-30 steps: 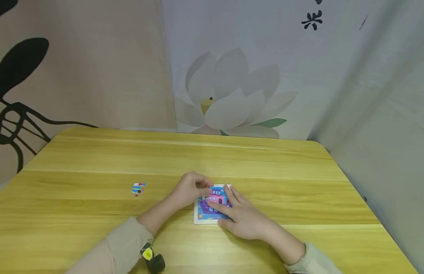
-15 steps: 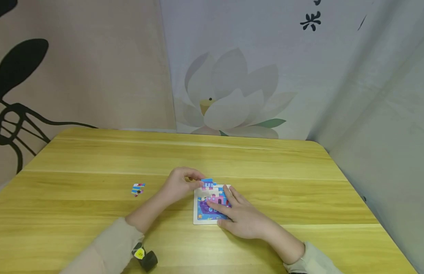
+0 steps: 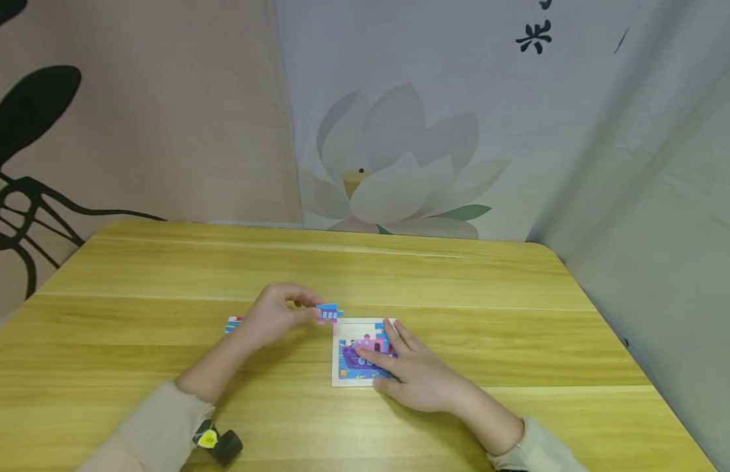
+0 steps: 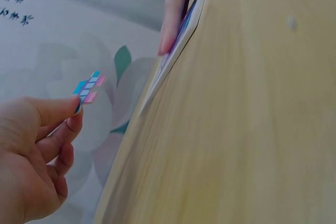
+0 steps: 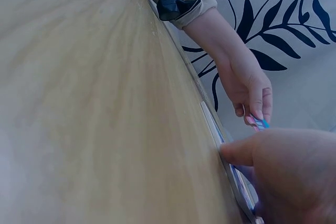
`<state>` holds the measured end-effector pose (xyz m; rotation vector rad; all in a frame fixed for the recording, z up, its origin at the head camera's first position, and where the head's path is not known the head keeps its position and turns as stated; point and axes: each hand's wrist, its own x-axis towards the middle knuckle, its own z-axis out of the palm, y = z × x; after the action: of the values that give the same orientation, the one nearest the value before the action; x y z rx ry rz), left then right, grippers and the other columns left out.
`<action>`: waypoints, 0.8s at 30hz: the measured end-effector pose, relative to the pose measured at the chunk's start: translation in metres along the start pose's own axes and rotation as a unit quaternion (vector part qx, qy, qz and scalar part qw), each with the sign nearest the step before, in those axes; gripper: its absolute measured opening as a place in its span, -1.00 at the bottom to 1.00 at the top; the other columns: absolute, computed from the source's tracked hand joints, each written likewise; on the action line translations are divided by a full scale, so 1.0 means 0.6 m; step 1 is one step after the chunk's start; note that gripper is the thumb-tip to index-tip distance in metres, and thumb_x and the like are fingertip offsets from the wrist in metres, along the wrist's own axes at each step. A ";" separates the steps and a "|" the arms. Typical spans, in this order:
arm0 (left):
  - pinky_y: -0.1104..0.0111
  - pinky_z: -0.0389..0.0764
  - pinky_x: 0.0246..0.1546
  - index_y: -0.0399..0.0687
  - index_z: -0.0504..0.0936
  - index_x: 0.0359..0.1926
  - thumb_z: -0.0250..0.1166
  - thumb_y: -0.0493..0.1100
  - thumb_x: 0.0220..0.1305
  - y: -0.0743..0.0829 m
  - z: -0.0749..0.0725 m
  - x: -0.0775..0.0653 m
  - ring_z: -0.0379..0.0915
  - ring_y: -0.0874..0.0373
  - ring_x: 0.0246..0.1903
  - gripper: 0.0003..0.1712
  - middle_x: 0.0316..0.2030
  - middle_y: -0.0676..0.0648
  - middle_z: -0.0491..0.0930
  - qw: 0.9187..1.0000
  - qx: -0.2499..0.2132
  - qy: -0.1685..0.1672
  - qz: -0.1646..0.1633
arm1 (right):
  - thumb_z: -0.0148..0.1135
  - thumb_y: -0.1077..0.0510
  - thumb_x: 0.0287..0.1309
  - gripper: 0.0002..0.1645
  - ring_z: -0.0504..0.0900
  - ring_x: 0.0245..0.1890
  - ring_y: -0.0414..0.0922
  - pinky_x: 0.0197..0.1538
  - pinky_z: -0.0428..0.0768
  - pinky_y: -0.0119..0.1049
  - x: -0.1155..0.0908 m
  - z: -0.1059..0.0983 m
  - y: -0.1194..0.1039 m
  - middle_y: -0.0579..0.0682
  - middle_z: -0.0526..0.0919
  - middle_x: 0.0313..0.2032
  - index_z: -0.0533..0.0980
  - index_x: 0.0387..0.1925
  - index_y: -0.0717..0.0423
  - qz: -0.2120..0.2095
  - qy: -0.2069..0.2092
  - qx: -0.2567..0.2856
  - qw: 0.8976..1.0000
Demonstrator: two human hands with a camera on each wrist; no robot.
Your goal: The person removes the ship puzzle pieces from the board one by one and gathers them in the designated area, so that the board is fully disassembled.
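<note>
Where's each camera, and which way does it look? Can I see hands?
Head: worn on the head, looking forward and down at the table and puzzle board; left hand, right hand and both sleeves show.
Left wrist: on that wrist, looking past the left hand and its pinched puzzle piece; part of the right hand shows.
Right wrist: on that wrist, looking over the right hand toward the left hand; both show.
Both wrist views share the puzzle piece and puzzle board.
</note>
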<state>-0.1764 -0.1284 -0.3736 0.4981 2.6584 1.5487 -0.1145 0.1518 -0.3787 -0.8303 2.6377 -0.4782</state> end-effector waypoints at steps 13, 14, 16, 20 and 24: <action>0.20 0.34 -0.23 -0.11 0.73 -0.28 0.40 -0.19 0.14 -0.030 -0.059 -0.019 0.38 0.01 -0.23 -0.88 -0.34 -0.01 0.61 0.999 0.017 0.002 -0.037 | -0.11 -0.22 0.40 -0.39 -0.38 0.43 0.14 0.25 -0.05 0.36 0.001 0.001 -0.001 0.14 -0.36 0.47 0.08 0.43 -0.45 -0.004 0.002 -0.001 1.000; 0.22 0.34 -0.25 -0.11 0.73 -0.27 0.40 -0.18 0.14 -0.031 -0.063 -0.021 0.38 0.03 -0.23 -0.86 -0.33 -0.02 0.61 0.999 0.019 0.001 -0.038 | -0.11 -0.22 0.40 -0.38 -0.38 0.43 0.14 0.25 -0.05 0.35 0.001 0.002 -0.001 0.14 -0.36 0.47 0.08 0.43 -0.45 -0.004 0.002 0.000 1.000; 0.28 0.36 -0.36 -0.12 0.72 -0.25 0.40 -0.16 0.15 -0.035 -0.072 -0.023 0.37 0.07 -0.34 -0.84 -0.33 -0.04 0.60 0.999 0.016 -0.005 -0.048 | -0.11 -0.21 0.40 -0.38 -0.39 0.43 0.13 0.26 -0.06 0.35 0.001 0.002 0.000 0.14 -0.36 0.47 0.08 0.43 -0.45 -0.004 0.002 0.000 1.000; 0.43 0.29 -0.71 -0.15 0.70 -0.18 0.38 -0.13 0.17 -0.039 -0.085 -0.026 0.20 0.22 -0.69 -0.77 -0.29 -0.11 0.57 0.997 0.002 -0.023 -0.078 | -0.12 -0.21 0.40 -0.38 -0.39 0.43 0.13 0.27 -0.07 0.33 0.001 0.003 0.000 0.14 -0.36 0.47 0.07 0.44 -0.45 -0.004 0.001 -0.005 1.000; 0.44 0.30 -0.75 -0.13 0.70 -0.17 0.39 -0.12 0.17 -0.043 -0.092 -0.025 0.18 0.26 -0.75 -0.76 -0.25 -0.11 0.59 0.995 0.004 -0.040 -0.094 | -0.12 -0.22 0.40 -0.38 -0.40 0.43 0.13 0.27 -0.07 0.34 0.000 0.003 0.000 0.14 -0.36 0.47 0.06 0.44 -0.45 -0.003 0.001 -0.005 1.000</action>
<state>-0.1788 -0.1913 -0.3696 0.2939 2.5690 1.4350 -0.1140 0.1512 -0.3801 -0.8424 2.6413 -0.4685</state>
